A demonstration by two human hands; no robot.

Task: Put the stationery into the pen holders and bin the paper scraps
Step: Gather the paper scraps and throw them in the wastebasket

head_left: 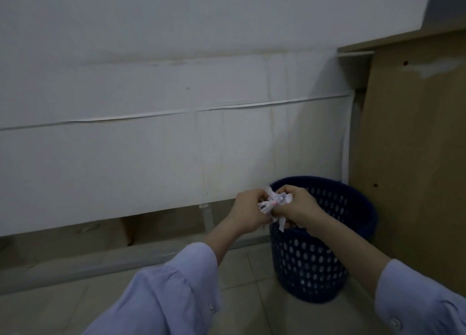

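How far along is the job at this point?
Done: paper scraps are gathered into a crumpled wad. In hand: the left hand and right hand both grip it at the rim of the blue bin, not yet released. Left: dropping it in. Stationery and pen holders are out of view, so that half cannot be judged.

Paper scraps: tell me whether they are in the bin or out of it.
Out. The left hand and right hand both grip the crumpled paper scraps above the near rim of the blue bin.
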